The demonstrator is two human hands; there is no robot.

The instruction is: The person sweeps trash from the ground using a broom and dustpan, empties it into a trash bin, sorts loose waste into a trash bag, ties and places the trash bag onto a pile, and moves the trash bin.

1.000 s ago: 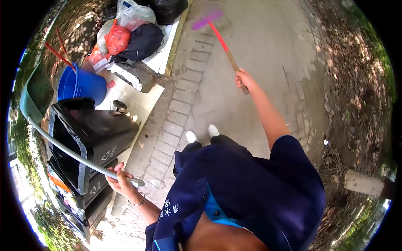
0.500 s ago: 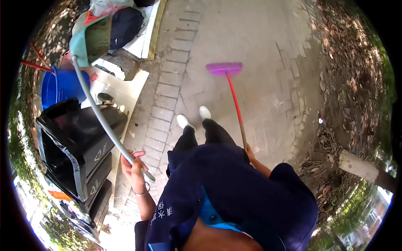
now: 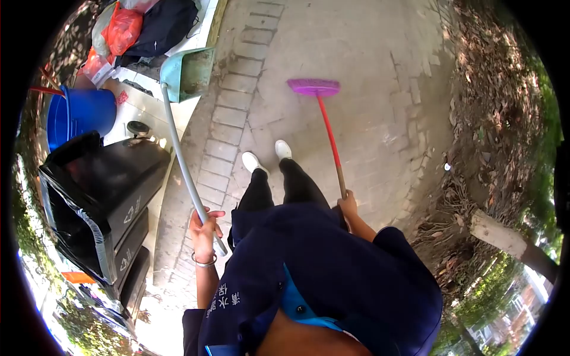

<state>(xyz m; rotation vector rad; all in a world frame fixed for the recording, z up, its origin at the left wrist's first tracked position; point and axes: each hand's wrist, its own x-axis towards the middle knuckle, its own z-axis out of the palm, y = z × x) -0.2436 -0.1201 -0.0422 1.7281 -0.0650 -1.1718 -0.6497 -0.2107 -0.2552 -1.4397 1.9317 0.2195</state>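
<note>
My left hand (image 3: pixel 205 231) is closed around the grey pole of a long-handled dustpan (image 3: pixel 170 80), with some fingers sticking out. The teal pan hangs at the pole's far end, by the border of the white tiles, its open side facing right; whether it touches the ground I cannot tell. My right hand (image 3: pixel 348 207) grips the wooden end of a broom (image 3: pixel 330 133) with a red shaft. Its purple bristle head (image 3: pixel 313 87) is ahead of my white shoes, over the paving.
Black wheeled bins (image 3: pixel 113 178) stand on my left, with a blue bucket (image 3: pixel 83 115) beyond them. Orange bags (image 3: pixel 123 29) and a black bag (image 3: pixel 163 26) lie at the upper left. To the right are leaf-strewn soil (image 3: pixel 475 118) and a tree trunk (image 3: pixel 499 233).
The dustpan has swung right and down, away from the bags and bucket, and my left hand has shifted right with it. The broom has moved slightly left in view.
</note>
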